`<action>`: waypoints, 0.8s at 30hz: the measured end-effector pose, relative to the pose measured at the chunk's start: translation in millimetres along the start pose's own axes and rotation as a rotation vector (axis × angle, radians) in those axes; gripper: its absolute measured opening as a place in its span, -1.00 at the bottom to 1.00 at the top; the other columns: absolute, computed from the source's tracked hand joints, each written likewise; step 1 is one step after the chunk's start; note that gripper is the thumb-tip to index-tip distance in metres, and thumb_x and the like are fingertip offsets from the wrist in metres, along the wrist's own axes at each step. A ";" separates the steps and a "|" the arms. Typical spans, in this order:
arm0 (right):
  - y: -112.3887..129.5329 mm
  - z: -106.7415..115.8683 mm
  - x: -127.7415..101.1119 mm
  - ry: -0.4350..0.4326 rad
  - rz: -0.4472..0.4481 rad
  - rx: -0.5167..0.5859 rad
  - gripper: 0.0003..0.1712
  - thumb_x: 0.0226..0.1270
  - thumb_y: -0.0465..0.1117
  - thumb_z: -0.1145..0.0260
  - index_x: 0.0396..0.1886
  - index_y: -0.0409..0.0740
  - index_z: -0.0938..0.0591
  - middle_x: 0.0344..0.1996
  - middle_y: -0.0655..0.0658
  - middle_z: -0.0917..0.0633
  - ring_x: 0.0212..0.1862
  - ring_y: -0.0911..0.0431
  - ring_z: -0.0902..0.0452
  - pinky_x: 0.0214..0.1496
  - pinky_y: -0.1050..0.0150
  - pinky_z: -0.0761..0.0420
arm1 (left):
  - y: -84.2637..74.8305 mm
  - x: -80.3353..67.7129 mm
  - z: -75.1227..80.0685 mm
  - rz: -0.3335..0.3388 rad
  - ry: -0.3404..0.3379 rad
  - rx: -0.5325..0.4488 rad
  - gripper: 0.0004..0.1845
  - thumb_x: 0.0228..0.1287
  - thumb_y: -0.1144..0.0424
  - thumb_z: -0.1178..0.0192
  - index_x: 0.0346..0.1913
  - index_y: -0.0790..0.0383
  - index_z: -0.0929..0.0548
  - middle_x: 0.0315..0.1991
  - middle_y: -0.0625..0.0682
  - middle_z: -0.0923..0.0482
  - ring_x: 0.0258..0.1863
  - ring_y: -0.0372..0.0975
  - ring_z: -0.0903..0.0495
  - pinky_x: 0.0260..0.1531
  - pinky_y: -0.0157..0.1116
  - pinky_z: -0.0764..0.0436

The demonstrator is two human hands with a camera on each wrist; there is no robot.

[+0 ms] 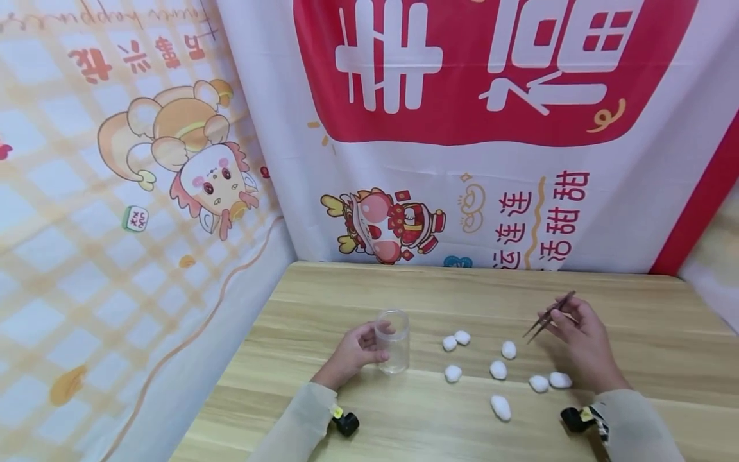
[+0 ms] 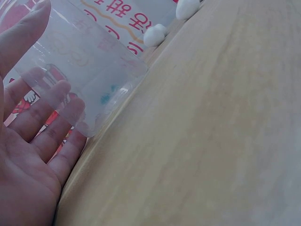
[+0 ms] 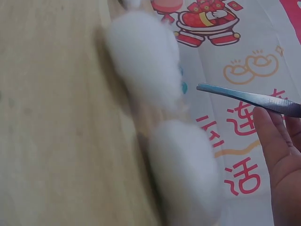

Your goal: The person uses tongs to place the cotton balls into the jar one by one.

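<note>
Holding tweezers (image 1: 548, 316) – right hand (image 1: 580, 343) grip above cotton balls (image 1: 499, 369).

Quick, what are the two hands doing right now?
Left hand: curled around the clear plastic cup, holding it upright on the table.
Right hand: pinching the tweezers, tips above the cotton balls.

A light wooden table (image 1: 635, 308) stands against 2 hanging printed cloths: a red-and-white banner (image 1: 462, 128) with large white characters and cartoon figures, and a checked cream cloth (image 1: 115, 224) bearing a cartoon dragon.
</note>
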State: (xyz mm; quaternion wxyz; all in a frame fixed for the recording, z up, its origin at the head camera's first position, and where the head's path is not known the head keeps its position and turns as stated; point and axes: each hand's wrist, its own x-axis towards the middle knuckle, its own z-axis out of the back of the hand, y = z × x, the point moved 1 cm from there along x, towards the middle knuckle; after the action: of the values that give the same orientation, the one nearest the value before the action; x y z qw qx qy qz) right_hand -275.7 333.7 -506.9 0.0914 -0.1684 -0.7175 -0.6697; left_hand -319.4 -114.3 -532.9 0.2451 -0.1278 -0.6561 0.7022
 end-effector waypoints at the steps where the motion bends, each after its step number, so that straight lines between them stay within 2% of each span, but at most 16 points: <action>1: 0.0 -1.0 0.0 -0.004 0.000 0.000 -0.71 0.49 -0.32 -0.11 0.15 -0.15 -0.38 -0.08 -0.18 -0.54 -0.06 0.16 -0.64 -0.03 0.32 -0.61 | -0.1 -0.3 -0.2 0.000 -0.001 -0.002 -0.35 0.14 0.38 -0.40 0.33 0.18 -0.44 0.23 0.08 -0.49 0.22 -0.08 -0.46 0.22 -0.19 -0.43; 11: -1.3 -11.8 -0.7 -0.009 0.018 0.041 -0.70 0.48 -0.35 -0.12 0.14 -0.20 -0.38 -0.10 -0.14 -0.56 -0.04 0.14 -0.64 -0.01 0.29 -0.60 | -2.5 -3.0 -2.8 0.010 -0.009 -0.008 -0.34 0.14 0.38 -0.40 0.32 0.18 -0.44 0.23 0.07 -0.49 0.23 -0.10 -0.45 0.22 -0.21 -0.43; 16: 0.3 -16.4 1.3 -0.017 0.021 0.052 -0.71 0.47 -0.36 -0.12 0.12 -0.21 -0.38 -0.11 -0.14 -0.55 -0.04 0.11 -0.64 0.01 0.26 -0.60 | -1.0 -1.4 -1.4 -0.012 0.002 -0.014 -0.32 0.14 0.35 -0.41 0.34 0.22 -0.41 0.24 0.08 -0.48 0.24 -0.09 -0.44 0.24 -0.20 -0.41; 24: -0.1 -21.9 -0.9 -0.019 -0.009 0.010 -0.72 0.46 -0.33 -0.14 0.11 -0.19 -0.38 -0.10 -0.15 -0.55 -0.06 0.12 -0.65 0.00 0.27 -0.59 | -0.9 -1.9 -1.7 -0.002 0.012 -0.003 -0.29 0.16 0.35 -0.39 0.37 0.28 -0.37 0.27 0.10 -0.45 0.26 -0.09 -0.42 0.23 -0.22 -0.41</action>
State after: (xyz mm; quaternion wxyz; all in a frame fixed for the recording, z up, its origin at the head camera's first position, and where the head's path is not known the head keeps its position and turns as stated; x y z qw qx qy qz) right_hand -277.0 311.9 -505.4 0.0824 -0.1712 -0.7224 -0.6649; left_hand -316.8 -113.8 -532.5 0.2498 -0.1317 -0.6557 0.7003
